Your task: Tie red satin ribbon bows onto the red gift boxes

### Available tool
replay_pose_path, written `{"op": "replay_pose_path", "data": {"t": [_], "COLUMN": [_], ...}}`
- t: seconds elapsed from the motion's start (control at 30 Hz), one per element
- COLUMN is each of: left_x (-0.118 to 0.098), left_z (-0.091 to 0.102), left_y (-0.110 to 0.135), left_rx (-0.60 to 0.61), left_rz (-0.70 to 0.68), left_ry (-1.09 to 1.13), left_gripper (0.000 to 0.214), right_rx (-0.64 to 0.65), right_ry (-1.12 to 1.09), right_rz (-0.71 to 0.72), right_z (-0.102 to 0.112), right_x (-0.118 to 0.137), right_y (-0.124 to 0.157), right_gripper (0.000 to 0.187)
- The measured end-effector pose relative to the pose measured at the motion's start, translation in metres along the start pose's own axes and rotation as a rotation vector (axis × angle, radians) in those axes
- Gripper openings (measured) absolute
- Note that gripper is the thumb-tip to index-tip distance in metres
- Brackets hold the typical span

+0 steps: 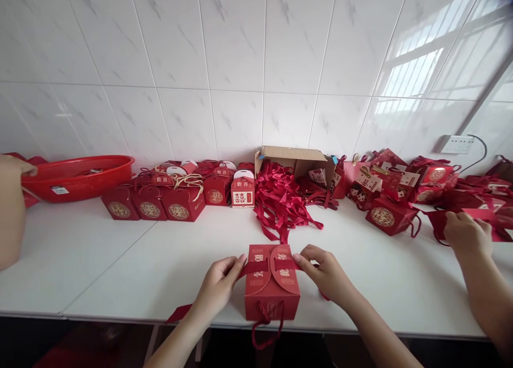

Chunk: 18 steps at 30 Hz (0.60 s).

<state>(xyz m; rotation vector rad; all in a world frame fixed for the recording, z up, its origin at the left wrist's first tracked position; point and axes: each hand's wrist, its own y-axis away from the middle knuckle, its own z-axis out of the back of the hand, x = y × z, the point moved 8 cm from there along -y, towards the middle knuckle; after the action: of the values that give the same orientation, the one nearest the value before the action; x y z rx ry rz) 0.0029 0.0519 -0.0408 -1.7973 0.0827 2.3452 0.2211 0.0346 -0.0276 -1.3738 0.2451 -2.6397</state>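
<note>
A red gift box (270, 296) with two rounded top flaps sits near the table's front edge, its rope handle hanging over the front. A dark red ribbon (258, 268) runs across the top, passing through the flaps. My left hand (220, 280) pinches the ribbon left of the box, and a loose ribbon end trails behind that wrist. On the right side my right hand (320, 269) pinches the same ribbon close to the flap. Behind the box lies a heap of red ribbons (280, 197), spilling from a cardboard box (294, 154).
Finished-looking red gift boxes (182, 205) stand at the back left beside a red plastic basin (88, 175). More red boxes (390, 216) crowd the right. A co-worker's hand (468, 234) holds red card there; another person's arm (12, 213) reaches in at far left.
</note>
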Motion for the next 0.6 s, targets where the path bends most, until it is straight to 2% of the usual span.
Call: {"op": "replay_pose_path", "data": {"t": [0.07, 0.13, 0.2, 0.27, 0.3, 0.33, 0.37, 0.47, 0.6], "left_x": [-0.003, -0.01, -0.021, -0.028, -0.029, -0.027, -0.024, -0.019, -0.018], "left_z": [0.002, 0.007, 0.021, 0.036, 0.04, 0.04, 0.037, 0.018, 0.006], "left_y": [-0.001, 0.0, 0.01, 0.03, 0.04, 0.048, 0.053, 0.064, 0.062], "left_rx": [-0.05, -0.129, -0.306, -0.495, -0.539, -0.52, -0.461, -0.241, -0.125], "left_rz": [-0.054, -0.153, -0.299, -0.41, -0.427, -0.407, -0.362, -0.251, -0.168], "left_ry": [-0.062, -0.133, -0.203, -0.263, -0.284, -0.289, -0.282, -0.328, -0.403], "left_gripper": [0.046, 0.037, 0.023, 0.016, 0.015, 0.017, 0.02, 0.033, 0.037], "right_rx": [-0.02, -0.098, -0.297, -0.553, -0.637, -0.652, -0.597, -0.305, -0.009], "right_ry": [0.1, 0.157, 0.144, 0.094, 0.054, -0.006, -0.091, -0.319, -0.354], "right_rz": [0.03, 0.06, 0.059, 0.001, -0.042, -0.099, -0.15, -0.244, -0.2], "right_z": [-0.002, 0.002, 0.021, 0.046, 0.055, 0.057, 0.053, 0.021, -0.016], "right_x": [0.0, -0.001, -0.004, -0.01, -0.013, -0.016, -0.019, -0.016, -0.002], "right_y": [0.001, 0.006, 0.019, 0.043, 0.057, 0.067, 0.074, 0.082, 0.072], "right_gripper": [0.047, 0.043, 0.034, 0.034, 0.035, 0.035, 0.036, 0.042, 0.045]}}
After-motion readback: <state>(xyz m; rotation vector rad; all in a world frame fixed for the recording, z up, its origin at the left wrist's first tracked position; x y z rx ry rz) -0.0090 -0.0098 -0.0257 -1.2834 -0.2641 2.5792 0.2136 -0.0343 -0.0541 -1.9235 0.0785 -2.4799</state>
